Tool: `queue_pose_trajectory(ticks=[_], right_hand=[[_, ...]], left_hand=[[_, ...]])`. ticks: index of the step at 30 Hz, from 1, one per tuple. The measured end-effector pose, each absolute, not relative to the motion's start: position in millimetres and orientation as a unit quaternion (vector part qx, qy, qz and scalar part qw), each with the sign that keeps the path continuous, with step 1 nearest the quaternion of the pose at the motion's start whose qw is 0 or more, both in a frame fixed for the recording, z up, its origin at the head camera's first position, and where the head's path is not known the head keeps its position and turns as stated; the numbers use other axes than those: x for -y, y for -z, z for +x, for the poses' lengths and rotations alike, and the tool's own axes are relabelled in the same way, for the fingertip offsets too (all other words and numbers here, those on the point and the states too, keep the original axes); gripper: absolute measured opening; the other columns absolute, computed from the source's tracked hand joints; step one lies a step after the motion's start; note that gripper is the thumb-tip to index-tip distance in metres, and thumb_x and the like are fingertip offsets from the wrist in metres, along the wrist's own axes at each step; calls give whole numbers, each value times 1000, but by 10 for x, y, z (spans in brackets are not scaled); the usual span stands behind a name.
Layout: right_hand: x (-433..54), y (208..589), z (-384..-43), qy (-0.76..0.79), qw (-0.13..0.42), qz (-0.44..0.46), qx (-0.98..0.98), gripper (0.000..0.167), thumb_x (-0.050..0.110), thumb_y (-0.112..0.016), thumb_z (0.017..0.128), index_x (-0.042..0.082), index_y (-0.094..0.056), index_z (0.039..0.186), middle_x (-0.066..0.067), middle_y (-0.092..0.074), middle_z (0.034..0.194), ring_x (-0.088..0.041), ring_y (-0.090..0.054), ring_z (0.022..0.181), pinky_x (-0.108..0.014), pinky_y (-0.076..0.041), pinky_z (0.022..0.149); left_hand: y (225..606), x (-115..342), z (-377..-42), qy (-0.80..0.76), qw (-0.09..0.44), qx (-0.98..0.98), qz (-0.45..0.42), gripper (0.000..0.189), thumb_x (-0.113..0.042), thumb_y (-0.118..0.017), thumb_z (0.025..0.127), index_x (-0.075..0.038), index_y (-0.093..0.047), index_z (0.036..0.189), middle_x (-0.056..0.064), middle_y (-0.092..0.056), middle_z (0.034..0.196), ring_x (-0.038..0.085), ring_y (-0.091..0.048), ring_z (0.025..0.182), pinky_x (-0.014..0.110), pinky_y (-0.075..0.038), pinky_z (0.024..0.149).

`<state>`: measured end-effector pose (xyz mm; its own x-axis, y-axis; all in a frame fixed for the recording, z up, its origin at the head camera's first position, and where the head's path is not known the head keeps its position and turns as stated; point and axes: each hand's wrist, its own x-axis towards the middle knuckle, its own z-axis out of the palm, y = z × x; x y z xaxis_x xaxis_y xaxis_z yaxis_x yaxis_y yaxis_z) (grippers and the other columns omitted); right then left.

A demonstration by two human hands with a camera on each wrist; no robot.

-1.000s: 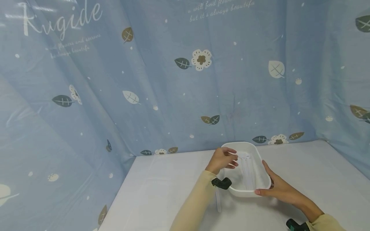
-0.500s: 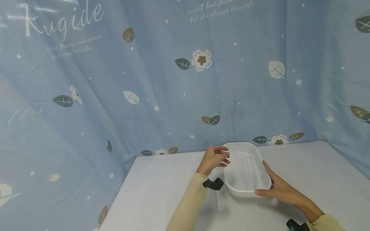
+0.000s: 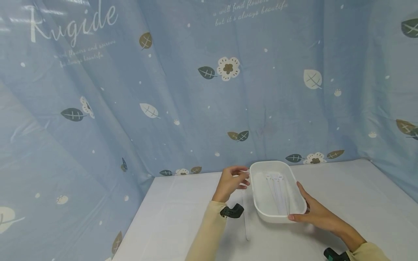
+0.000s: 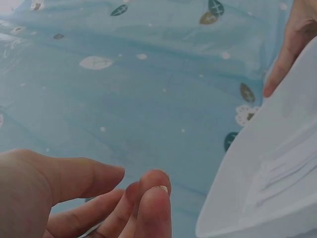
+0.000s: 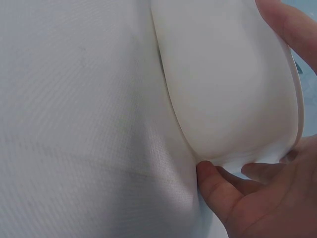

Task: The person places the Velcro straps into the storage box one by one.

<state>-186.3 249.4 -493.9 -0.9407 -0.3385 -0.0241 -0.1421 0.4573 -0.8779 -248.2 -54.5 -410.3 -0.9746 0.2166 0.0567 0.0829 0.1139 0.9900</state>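
A white rectangular plastic basin [image 3: 261, 197] with rounded corners is on the table, its near right corner in the grip of my right hand [image 3: 318, 212]. In the right wrist view, that hand's fingers [image 5: 218, 188] curl round the basin's end. Several thin, pale, slender strips [image 3: 278, 194] with tiny coloured marks at their far ends lie inside; their exact kind is unclear. My left hand [image 3: 230, 183] hovers just left of the basin, fingers loosely bent. The left wrist view shows nothing between thumb and fingertips, and a gap to the basin wall [image 4: 223, 198].
Left of the basin, another slender white strip [image 3: 246, 224] lies on the white-covered table [image 3: 183, 217], partly behind the left wrist. A blue curtain [image 3: 183, 90] printed with leaves and flowers hangs along the table's back edge and left side.
My left hand has moved left, from over the basin to outside its left rim, uncovering more of the strips inside. The right hand keeps its hold; the basin stays nearly in place.
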Motion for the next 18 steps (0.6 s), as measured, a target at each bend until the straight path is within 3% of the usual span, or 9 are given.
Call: queue_pose_trajectory(ticks=[7,18], right_hand=[[-2501,4926,-1851,497,105,-140,-850,124,28,-78,91,4,22,161,-43,-2,164,-61,-44,138,-58,-54,98],[-2511,4934,-1853,489,108,-135,-855,124,29,-78,91,5,21,161,-43,-1,164,-60,-48,136,-57,-55,97]], left_hand=[[4127,664,-2430,-668,41,-737,98,29,-16,-73,96,-3,-72,122,19,-75,107,12,-73,72,32,-66,71],[4166,791,-2368,-659,15,-747,88,29,-18,-71,98,-3,-71,122,18,-74,110,12,-73,75,31,-66,72]])
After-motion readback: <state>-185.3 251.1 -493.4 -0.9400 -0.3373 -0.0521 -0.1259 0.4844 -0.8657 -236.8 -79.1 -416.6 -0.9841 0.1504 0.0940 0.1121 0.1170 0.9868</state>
